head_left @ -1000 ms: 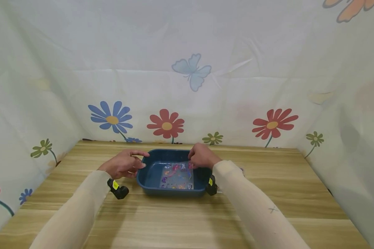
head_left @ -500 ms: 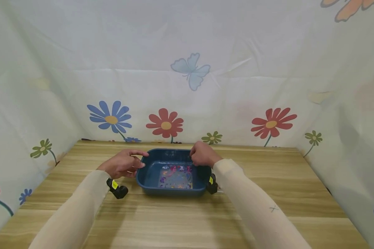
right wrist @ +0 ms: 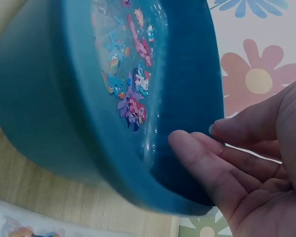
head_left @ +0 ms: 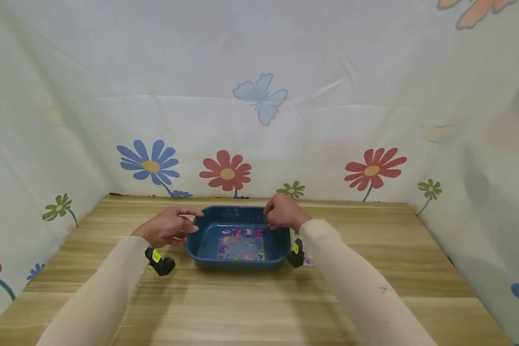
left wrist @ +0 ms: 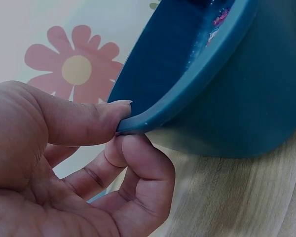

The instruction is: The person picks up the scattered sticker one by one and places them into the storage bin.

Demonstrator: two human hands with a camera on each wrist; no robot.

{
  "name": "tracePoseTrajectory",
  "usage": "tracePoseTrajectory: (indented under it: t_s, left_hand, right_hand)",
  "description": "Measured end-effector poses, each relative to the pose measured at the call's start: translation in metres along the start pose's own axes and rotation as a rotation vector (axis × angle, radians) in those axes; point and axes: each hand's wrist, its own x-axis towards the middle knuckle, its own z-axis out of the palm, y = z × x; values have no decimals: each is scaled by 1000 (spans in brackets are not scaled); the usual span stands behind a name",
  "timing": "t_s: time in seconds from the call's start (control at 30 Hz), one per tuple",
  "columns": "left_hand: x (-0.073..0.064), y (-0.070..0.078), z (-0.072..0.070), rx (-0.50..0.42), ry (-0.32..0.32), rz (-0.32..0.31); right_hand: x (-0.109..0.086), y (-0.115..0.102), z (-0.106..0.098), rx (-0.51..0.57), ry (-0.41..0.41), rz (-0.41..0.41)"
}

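A dark teal rectangular basin (head_left: 238,265) stands on the wooden table. A clear sheet printed with small colourful cartoon ponies (head_left: 240,247) lies at its bottom, and the ponies also show in the right wrist view. My left hand (head_left: 168,228) is at the basin's left rim; in the left wrist view, thumb and forefinger pinch that rim from both sides. At the back right corner, my right hand (head_left: 284,212) holds the rim, with fingers (right wrist: 190,150) reaching over to the inner side. Whether the basin holds water is hard to tell.
Beside the basin on the right, partly under my right wrist, lies another printed sheet (right wrist: 49,222). A white curtain with flowers (head_left: 259,154) hangs behind and at both sides of the table (head_left: 225,307).
A second ago the clear sheet looked paler and reached up to my right hand; now it lies lower and looks more see-through. Both hands stay about where they were.
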Motion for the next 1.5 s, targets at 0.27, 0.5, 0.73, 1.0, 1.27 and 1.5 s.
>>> tracePoseTrajectory:
  t_s: [0.27, 0.5, 0.73, 1.0, 1.27, 1.5]
  left_hand:
    - [2, -3, -1, -4, 5, -4]
    - [2, -5, 0, -1, 11, -12]
    - [4, -5, 0, -10, 6, -13]
    - [5, -3, 0, -20, -2, -8]
    - [6, -2, 0, -17, -4, -8]
    - [6, -2, -1, -19, 6, -18]
  right_hand:
    - [-3, 3, -5, 170, -26, 30]
    - [-6, 10, -11, 239, -30, -2]
    - [-14, 15, -22, 255, -16, -6]
    - [-17, 22, -35, 273, -27, -26]
    - [-26, 32, -47, 325, -14, -27]
    - [-29, 44, -56, 319, 21, -25]
